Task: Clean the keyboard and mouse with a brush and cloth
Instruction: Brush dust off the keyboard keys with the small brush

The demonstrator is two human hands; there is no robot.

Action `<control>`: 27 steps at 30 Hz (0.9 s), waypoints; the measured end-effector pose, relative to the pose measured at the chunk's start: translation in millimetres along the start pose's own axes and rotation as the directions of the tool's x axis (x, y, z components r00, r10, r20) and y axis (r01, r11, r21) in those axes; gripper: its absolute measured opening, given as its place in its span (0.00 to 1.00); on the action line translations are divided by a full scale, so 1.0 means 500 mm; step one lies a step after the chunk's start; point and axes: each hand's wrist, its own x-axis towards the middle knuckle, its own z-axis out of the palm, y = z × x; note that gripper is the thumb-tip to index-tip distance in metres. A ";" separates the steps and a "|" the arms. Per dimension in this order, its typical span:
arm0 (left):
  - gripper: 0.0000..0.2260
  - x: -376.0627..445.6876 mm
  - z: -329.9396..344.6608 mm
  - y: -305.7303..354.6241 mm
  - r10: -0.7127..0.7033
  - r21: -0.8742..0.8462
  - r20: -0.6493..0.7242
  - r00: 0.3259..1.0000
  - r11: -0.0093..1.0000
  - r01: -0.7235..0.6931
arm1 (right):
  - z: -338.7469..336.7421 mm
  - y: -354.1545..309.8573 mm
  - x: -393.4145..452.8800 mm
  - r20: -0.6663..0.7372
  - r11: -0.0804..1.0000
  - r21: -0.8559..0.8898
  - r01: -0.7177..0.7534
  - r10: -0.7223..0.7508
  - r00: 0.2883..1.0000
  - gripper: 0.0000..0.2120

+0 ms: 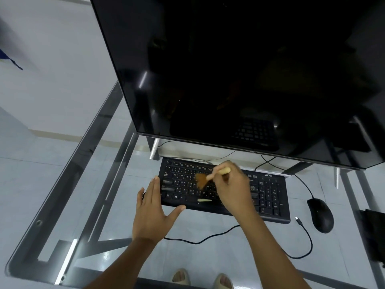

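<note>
A black keyboard [268, 197] lies on the glass desk under the monitor. My right hand [233, 184] grips a small brush [208, 177] with a pale wooden handle; its brown bristles touch the letter keys in the keyboard's left half. My left hand [153, 209] rests flat with fingers spread against the keyboard's left front corner, thumb along the front edge. A black mouse [320, 214] sits to the right of the keyboard. I see no cloth.
A large dark monitor [239, 69] on metal feet looms over the desk's back. A loose black cable [302, 228] with a free plug curls in front of the keyboard. A black object [374, 234] lies at the right edge. The glass desk [62, 205] has a metal frame.
</note>
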 end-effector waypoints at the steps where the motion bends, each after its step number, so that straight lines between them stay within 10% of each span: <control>1: 0.46 0.001 0.000 0.001 -0.003 -0.006 -0.004 1.000 1.000 0.003 | -0.004 -0.003 0.001 -0.149 1.000 -0.021 0.016 -0.019 0.989 0.07; 3: 0.47 0.001 0.001 -0.001 -0.008 -0.002 -0.005 1.000 1.000 0.008 | -0.003 -0.006 -0.006 -0.210 0.999 0.027 0.034 -0.027 0.977 0.07; 7: 0.47 -0.001 0.004 -0.007 -0.015 0.017 0.009 1.000 1.000 0.014 | 0.021 -0.023 -0.027 0.211 0.991 0.124 -0.047 0.020 0.977 0.06; 11: 0.47 0.002 0.004 -0.004 -0.023 0.004 0.004 1.000 1.000 0.023 | -0.001 -0.011 0.000 -0.207 0.995 0.096 0.009 0.011 0.978 0.09; 15: 0.47 -0.001 0.002 -0.003 -0.017 0.014 -0.001 1.000 1.000 0.017 | 0.003 -0.027 0.000 0.149 0.979 0.172 -0.111 0.086 0.985 0.06; 19: 0.47 0.000 0.002 -0.002 -0.008 0.007 -0.010 1.000 1.000 0.008 | 0.002 -0.031 0.011 -0.128 0.995 0.100 0.013 0.000 0.992 0.05; 23: 0.47 -0.001 0.003 -0.004 0.011 0.027 -0.007 1.000 1.000 -0.011 | 0.016 -0.043 0.001 0.219 0.973 0.183 -0.139 0.097 0.971 0.06; 27: 0.47 0.001 0.002 -0.001 0.007 0.010 -0.005 1.000 1.000 -0.007 | 0.019 -0.036 0.005 -0.091 0.991 0.135 0.005 0.007 0.996 0.05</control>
